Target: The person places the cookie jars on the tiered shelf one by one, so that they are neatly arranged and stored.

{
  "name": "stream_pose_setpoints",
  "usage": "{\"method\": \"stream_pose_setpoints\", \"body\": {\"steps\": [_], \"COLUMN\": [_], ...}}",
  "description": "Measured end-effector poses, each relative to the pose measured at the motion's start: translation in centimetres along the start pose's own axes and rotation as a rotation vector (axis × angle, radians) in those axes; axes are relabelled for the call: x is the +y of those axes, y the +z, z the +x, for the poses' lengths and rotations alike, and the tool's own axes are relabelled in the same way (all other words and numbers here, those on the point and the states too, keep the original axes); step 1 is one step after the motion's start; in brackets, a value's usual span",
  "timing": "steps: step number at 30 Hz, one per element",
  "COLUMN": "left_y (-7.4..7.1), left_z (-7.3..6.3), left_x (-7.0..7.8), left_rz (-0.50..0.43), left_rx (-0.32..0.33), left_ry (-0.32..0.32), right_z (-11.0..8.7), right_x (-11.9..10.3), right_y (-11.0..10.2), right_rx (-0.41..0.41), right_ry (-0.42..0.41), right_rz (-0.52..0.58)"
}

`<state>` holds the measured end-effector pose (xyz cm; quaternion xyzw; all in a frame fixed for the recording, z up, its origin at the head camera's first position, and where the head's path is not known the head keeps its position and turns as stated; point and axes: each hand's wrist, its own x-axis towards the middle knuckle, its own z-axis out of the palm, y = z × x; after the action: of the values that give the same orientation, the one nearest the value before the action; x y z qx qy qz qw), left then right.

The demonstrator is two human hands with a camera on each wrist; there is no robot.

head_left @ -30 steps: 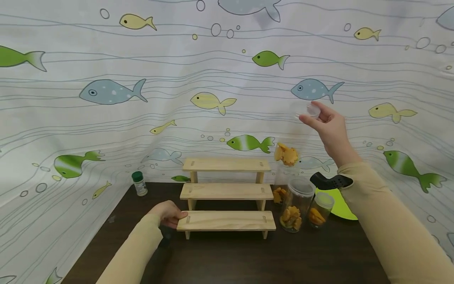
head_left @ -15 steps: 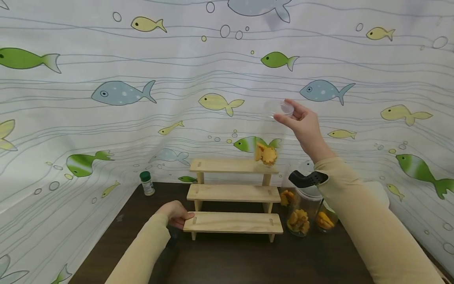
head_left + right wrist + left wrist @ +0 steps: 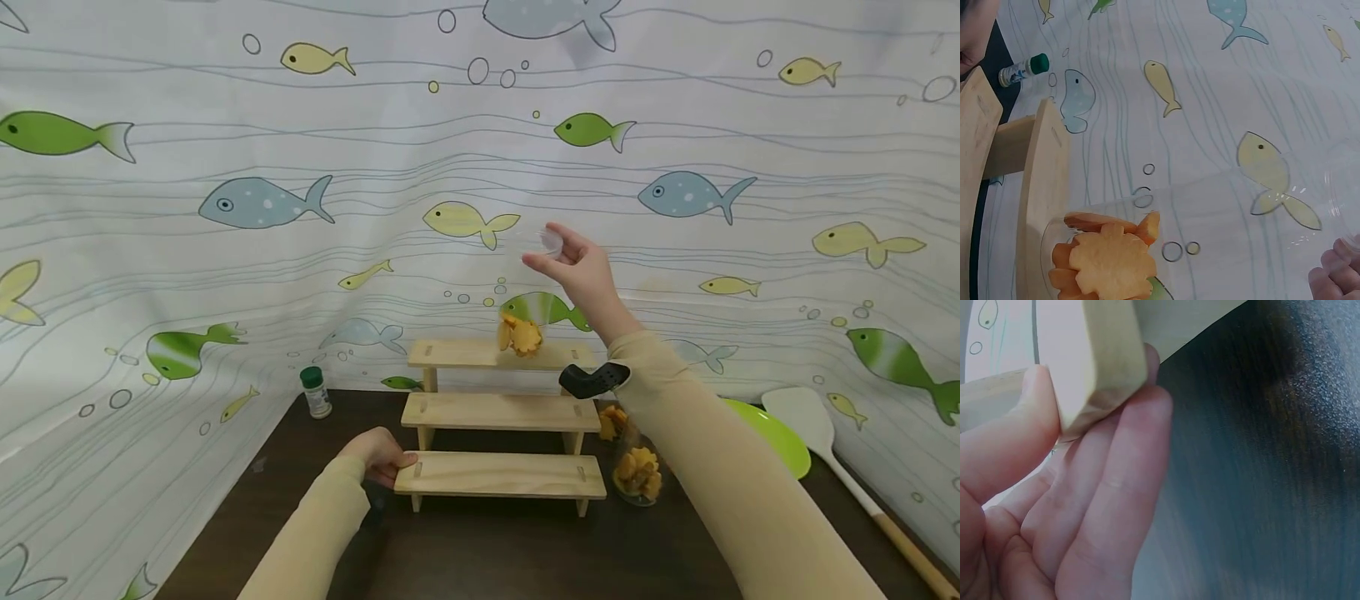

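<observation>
Carried a tall, clear, cylindrical jar (image 3: 529, 287) leftward since a second ago with the right grip (image 3: 585, 271), from beyond the right side of a pale wooden three-tier stand (image 3: 502, 411) to its top board (image 3: 468, 354), overlapping the right half in the head view. Could not tell contact with that board. Kept the right grip clamped round the jar's top and the left grip (image 3: 377, 457) clamped on the left end of the lowest board (image 3: 498, 475). Brought a white flat-headed spatula with a wooden handle (image 3: 806, 415) into sight at far right.

Counted two grips, one held jar and one stand with three boards. Saw several scalloped orange-yellow biscuits (image 3: 521, 335) at the bottom of the held jar, too overlapped to count. Counted on the dark brown desk (image 3: 465, 558) two more clear biscuit jars (image 3: 630, 450) showing partly right of the stand, one small green-capped shaker (image 3: 315, 393) at back left, one lime-green plate (image 3: 776, 437) and one spatula.
</observation>
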<state>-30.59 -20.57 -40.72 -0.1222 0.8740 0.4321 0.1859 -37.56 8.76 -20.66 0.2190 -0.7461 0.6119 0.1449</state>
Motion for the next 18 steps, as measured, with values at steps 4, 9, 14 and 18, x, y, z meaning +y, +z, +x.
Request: {"method": "stream_pose_setpoints", "body": {"steps": [4,9,14,18], "left_y": [-0.1,-0.5,-0.4,0.1], "left_z": [0.1,0.0,0.5,0.4], "left_x": [-0.2,-0.6,-0.5,-0.2], "left_rz": [0.020,0.014,0.004,0.019], "left_rx": [0.017,0.031,0.003,0.037], "left_ry": [-0.006,-0.022,-0.028,-0.036], "right_z": [0.8,1.8,2.3,2.4], "right_x": [0.7,1.2,1.7,2.2], "right_y": [1.7,3.8,4.7,5.3], "right_rx": [-0.013,-0.025,-0.026,-0.035], "right_ry": [0.016,0.028,0.017,0.009], "right_rz": [0.017,0.006,-0.025,-0.052]}}
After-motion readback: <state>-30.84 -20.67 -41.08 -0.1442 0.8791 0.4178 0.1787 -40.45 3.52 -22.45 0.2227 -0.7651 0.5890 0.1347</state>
